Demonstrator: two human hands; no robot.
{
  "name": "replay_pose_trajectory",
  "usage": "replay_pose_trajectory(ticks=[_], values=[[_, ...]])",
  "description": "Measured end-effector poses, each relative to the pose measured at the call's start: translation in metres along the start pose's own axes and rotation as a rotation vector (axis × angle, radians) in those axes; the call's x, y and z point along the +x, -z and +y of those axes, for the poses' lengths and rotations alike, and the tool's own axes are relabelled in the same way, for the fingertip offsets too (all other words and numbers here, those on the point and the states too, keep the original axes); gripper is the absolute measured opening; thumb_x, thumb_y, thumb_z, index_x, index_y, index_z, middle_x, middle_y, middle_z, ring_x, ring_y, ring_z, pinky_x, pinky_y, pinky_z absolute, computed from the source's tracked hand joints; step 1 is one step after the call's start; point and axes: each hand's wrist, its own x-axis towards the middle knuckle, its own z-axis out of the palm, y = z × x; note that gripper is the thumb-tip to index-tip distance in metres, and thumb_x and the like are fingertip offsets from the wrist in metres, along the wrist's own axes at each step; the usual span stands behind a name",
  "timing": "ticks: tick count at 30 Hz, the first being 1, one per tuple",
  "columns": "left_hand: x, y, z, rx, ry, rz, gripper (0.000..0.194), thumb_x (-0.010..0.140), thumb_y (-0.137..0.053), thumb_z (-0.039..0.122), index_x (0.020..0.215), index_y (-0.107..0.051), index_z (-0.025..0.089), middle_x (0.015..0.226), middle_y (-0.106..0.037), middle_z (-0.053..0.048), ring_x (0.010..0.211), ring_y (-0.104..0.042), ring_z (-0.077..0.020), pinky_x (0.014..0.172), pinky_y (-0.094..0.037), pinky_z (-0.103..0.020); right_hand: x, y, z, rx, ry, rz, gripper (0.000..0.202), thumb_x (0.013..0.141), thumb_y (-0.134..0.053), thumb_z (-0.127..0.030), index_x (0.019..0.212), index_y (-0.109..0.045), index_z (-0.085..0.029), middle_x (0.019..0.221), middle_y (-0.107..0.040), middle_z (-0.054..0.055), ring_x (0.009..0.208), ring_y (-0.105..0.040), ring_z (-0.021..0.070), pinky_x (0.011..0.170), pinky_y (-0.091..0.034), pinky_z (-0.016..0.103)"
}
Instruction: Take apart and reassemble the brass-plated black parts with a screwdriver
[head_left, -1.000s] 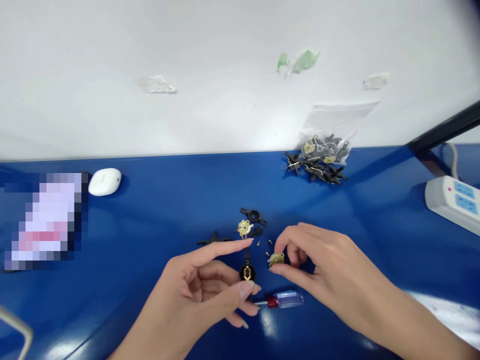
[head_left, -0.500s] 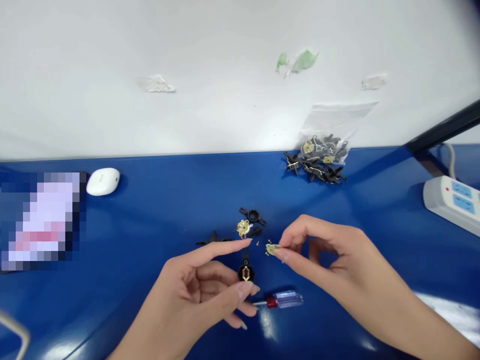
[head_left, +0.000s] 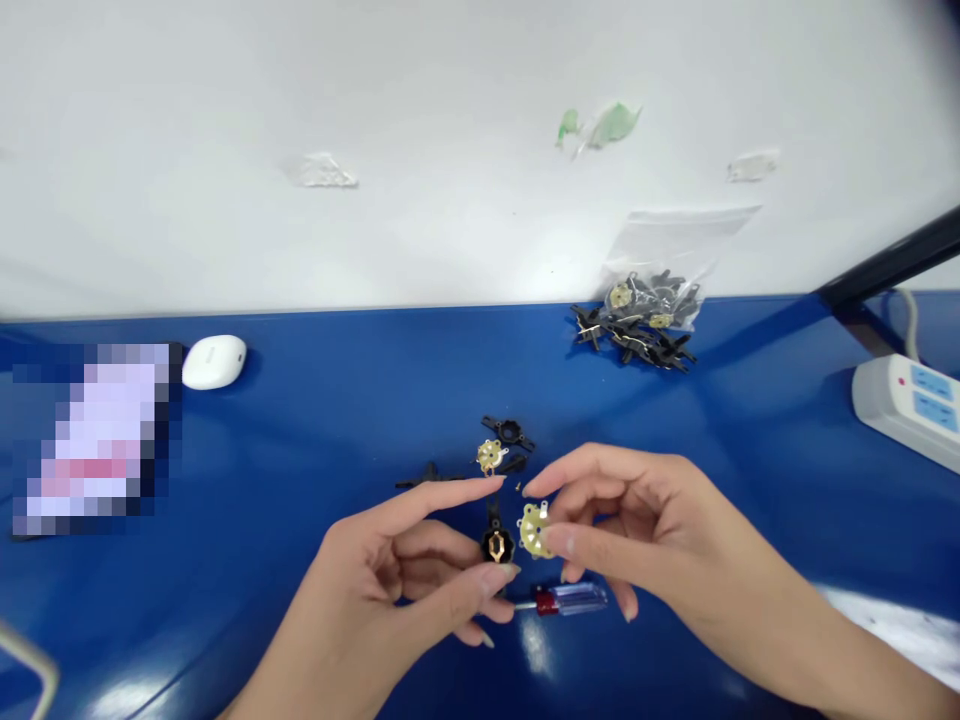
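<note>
My left hand (head_left: 420,570) is closed on a black plastic housing (head_left: 507,560) with a gold-coloured metal piece (head_left: 496,545) in its round cavity; the index finger is stretched out above it. Just right of the housing, my right hand (head_left: 622,530) grips a yellowish round contact plate (head_left: 533,530) with small tabs, its flat face turned toward me. A second contact plate (head_left: 490,456) lies on the table beyond my left fingertip, beside a black two-armed ring (head_left: 510,432) and a small black part (head_left: 514,465). A tiny brass screw (head_left: 517,487) sits near my right index finger.
A screwdriver (head_left: 570,599) with a clear blue and red handle lies below my hands. Another black part (head_left: 429,477) is behind my left hand. Farther off are a plastic bag (head_left: 679,245) of parts, loose black parts (head_left: 637,345), a power strip (head_left: 900,400), a white case (head_left: 214,362) and a blurred-out screen (head_left: 105,430).
My right hand has turned the contact plate from edge-on to face-up and brought it down, closer to the housing. My left hand keeps its hold on the housing.
</note>
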Motion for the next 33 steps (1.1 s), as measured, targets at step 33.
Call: replay_pose_trajectory(ticks=[33], values=[[0.000, 0.007, -0.006, 0.007, -0.062, -0.043, 0.060, 0.090, -0.104, 0.044, 0.142, -0.083, 0.024, 0.085, -0.092, -0.004, 0.080, -0.093, -0.0277, 0.068, -0.076, -0.026, -0.040, 0.070, 0.005, 0.009, 0.030, 0.084, 0.053, 0.109, -0.062, -0.063, 0.074, -0.046, -0.027, 0.065, -0.040, -0.003, 0.052, -0.035, 0.0149, 0.045, -0.034, 0.030]])
